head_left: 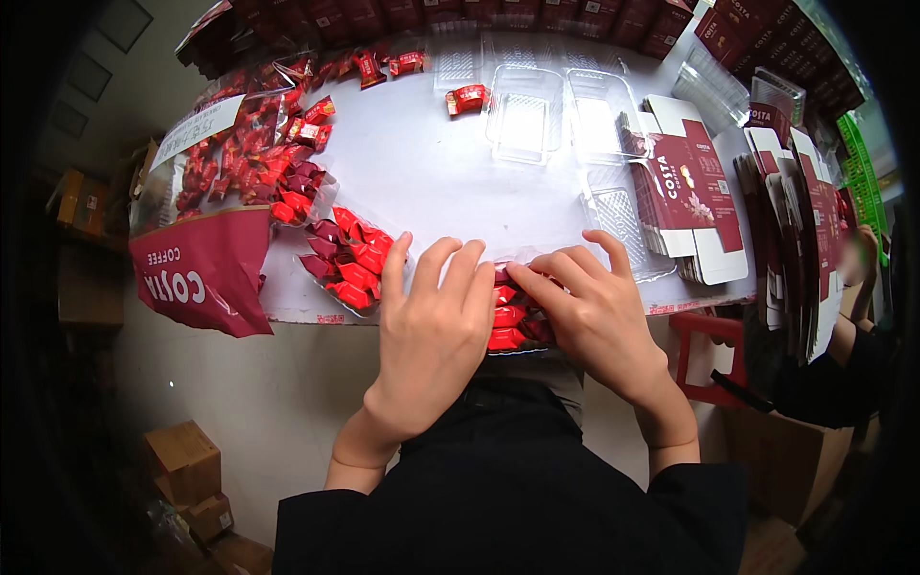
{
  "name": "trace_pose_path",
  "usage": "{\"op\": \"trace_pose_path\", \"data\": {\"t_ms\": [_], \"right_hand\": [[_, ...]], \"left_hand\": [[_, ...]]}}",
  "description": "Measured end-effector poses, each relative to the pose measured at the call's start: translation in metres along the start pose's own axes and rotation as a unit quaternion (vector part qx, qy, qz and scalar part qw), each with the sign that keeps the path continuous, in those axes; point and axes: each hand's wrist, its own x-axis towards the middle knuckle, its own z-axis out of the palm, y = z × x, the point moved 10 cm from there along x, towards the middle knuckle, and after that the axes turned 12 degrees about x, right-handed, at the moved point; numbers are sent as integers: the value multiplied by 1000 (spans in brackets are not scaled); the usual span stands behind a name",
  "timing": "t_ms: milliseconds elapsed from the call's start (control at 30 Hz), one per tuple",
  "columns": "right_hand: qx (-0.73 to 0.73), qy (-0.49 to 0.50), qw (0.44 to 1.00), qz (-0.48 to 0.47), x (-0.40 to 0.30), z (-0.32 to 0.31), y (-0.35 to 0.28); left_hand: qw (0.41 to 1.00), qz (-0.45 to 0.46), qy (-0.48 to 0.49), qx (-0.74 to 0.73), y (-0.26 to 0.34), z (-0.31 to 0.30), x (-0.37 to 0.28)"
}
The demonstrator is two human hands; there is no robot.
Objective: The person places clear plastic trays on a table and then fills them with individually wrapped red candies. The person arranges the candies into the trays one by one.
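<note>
A clear plastic tray of red and dark maroon wrapped candies (508, 316) sits at the table's front edge, between my hands. My left hand (435, 323) lies along its left side, palm down, fingers spread and thumb hidden. My right hand (593, 309) covers its right side, with the index fingertip on a maroon candy at the far end. Both hands appear to steady the tray, though their undersides are hidden. Just left of my left hand stands another filled tray (352, 262). Behind that, a third cluster of candies (302, 188) in clear plastic touches the loose pile.
A large open candy bag (205, 269) slumps at the left. One loose candy (467, 99) lies near empty clear trays (528, 108). Flat maroon cartons (686, 187) are stacked at right, more cartons (798, 223) beyond. Boxes line the back; another person's hand (866, 251) shows far right.
</note>
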Motion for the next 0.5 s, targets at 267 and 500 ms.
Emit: {"op": "trace_pose_path", "data": {"t_ms": [267, 500], "right_hand": [[130, 52, 990, -1, -5, -28, 11], [82, -32, 996, -4, -35, -23, -1]], "left_hand": [[999, -12, -4, -36, -2, -4, -9], [973, 151, -9, -173, 34, -3, -25]]}}
